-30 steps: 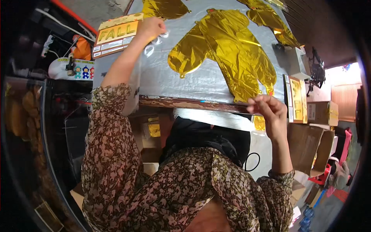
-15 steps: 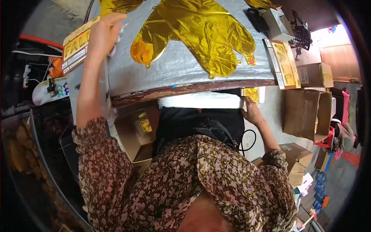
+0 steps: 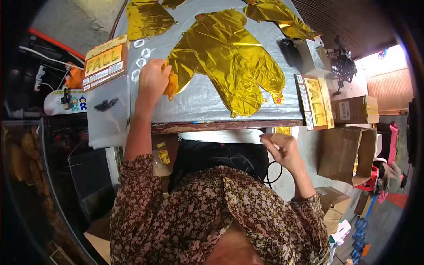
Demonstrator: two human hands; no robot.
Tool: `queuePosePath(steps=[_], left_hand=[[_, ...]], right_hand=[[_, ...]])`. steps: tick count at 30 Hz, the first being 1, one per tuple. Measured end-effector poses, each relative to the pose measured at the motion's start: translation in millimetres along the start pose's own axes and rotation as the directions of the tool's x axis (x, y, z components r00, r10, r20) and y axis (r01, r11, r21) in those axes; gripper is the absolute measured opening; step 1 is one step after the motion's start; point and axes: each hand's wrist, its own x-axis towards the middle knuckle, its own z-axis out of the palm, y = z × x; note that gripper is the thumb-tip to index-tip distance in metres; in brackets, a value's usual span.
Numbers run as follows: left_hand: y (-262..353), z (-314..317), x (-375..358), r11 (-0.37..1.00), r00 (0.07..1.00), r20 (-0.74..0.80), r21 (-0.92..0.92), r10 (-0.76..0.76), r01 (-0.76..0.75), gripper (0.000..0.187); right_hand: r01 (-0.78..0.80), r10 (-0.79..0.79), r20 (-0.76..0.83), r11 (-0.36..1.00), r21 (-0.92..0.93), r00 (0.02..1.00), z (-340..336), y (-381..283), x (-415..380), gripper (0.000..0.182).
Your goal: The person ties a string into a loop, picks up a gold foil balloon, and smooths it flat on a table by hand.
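Observation:
Several flat gold foil balloons (image 3: 234, 57) lie on the silver-covered table (image 3: 198, 95). My left hand (image 3: 154, 79) is at the left end of the largest foil, its fingers pinched by the orange-tinted tip; what lies between them is hidden. Just left of that hand, white rings (image 3: 145, 53) rest in a column on the table. My right hand (image 3: 282, 150) is in front of the table edge, fingers curled together over the white strip's right end, and I cannot make out anything in them. A gold packet (image 3: 282, 130) shows behind it.
Boxes marked FALL stand at the left (image 3: 105, 62) and right (image 3: 314, 101) table edges. A clear plastic sheet (image 3: 106, 115) hangs at left. An open cardboard box (image 3: 346, 154) and a fan (image 3: 342, 64) are on the right. A black cable loops near my right wrist.
My left hand has come down and right, from above the left box to the foil's tip. My right hand has moved off the gold packet, toward me. The head view has shifted.

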Motion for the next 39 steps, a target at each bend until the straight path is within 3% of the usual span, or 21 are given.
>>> queuePosePath(steps=[2,3,4,8,11,13,14,20,21,22,23,24,25,26,28,32,34,36,37,38,39], left_hand=[[0,5,-1,0.991,0.998,-0.014,0.121,-0.059,0.061,0.025],[-3,10,-4,0.984,0.995,-0.096,0.168,-0.034,0.05,0.026],[-6,15,-6,0.976,0.984,-0.176,0.216,-0.002,0.04,0.027],[-9,20,-13,0.989,0.984,-0.178,0.145,-0.003,0.029,0.027],[-7,17,-15,0.995,0.993,-0.078,0.024,-0.09,0.092,0.029],[2,5,-16,0.857,0.881,0.248,-0.236,-0.402,0.458,0.034],[3,3,-19,0.854,0.879,0.247,-0.237,-0.408,0.463,0.034],[2,2,-21,0.844,0.895,0.234,-0.311,-0.378,0.438,0.042],[4,1,-20,0.971,0.978,-0.046,-0.142,-0.203,0.195,0.043],[5,0,-18,0.995,0.959,-0.28,0.096,0.044,-0.018,0.044],[8,1,-15,0.995,0.958,-0.283,0.094,0.04,-0.014,0.044],[11,2,-11,0.939,0.975,-0.106,-0.307,-0.195,0.155,0.049],[18,3,-7,0.701,0.93,0.149,-0.619,-0.337,0.354,0.057],[27,4,-3,0.699,0.928,0.15,-0.619,-0.342,0.358,0.057],[51,6,6,0.281,0.707,0.641,-0.649,-0.298,0.707,0.078],[66,29,22,0.438,0.793,0.555,-0.665,-0.251,0.605,0.091],[70,33,27,0.169,0.779,0.577,-0.766,-0.245,0.62,0.078],[67,35,30,0.452,0.842,0.498,-0.714,-0.21,0.535,0.056],[57,49,31,0.497,0.863,0.443,-0.708,-0.241,0.502,0.033],[45,61,30,0.487,0.846,0.459,-0.693,-0.269,0.531,0.028],[39,64,29,0.476,0.828,0.475,-0.678,-0.298,0.561,0.023]], right_hand=[[0.289,-0.329,-0.122,0.92,-0.266,0.936,-11,-37,46,0.035],[0.301,-0.353,-0.092,0.886,-0.353,0.931,-8,-39,69,0.043],[0.311,-0.374,-0.063,0.844,-0.438,0.925,-5,-37,91,0.051],[0.113,-0.19,-0.054,0.764,-0.636,0.98,30,1,141,0.063],[0.056,-0.188,-0.138,0.761,-0.646,0.972,38,9,145,0.062],[0.023,-0.255,-0.258,0.752,-0.658,0.932,43,3,143,0.05],[0.029,-0.257,-0.251,0.751,-0.659,0.933,45,1,143,0.05],[0.081,-0.342,-0.359,0.812,-0.577,0.869,47,-3,148,0.024],[0.108,-0.346,-0.383,0.846,-0.522,0.857,43,-8,150,0.018],[0.109,-0.347,-0.381,0.844,-0.525,0.857,43,-7,150,0.018],[0.081,-0.208,-0.442,0.954,-0.288,0.873,45,-4,150,0.017],[0.046,-0.054,-0.465,0.999,-0.03,0.884,46,-2,149,0.017],[0.073,-0.026,-0.459,0.994,0.084,0.888,47,-3,150,0.018],[0.072,-0.026,-0.454,0.994,0.083,0.89,46,-8,149,0.018],[0.018,0.09,-0.425,0.97,0.243,0.901,44,-24,148,0.02],[0.101,-0.009,-0.433,0.976,0.191,0.901,50,-24,148,0.021],[0.125,-0.062,-0.428,0.985,0.12,0.902,52,-29,146,0.023],[0.036,0.018,-0.321,0.986,0.164,0.947,55,-35,143,0.023],[-0.065,0.112,-0.236,0.978,0.198,0.965,54,-41,141,0.025],[0.001,0.12,-0.225,0.881,0.472,0.967,53,-48,144,0.036],[-0.053,0.159,-0.233,0.912,0.406,0.959,45,-47,149,0.04]])
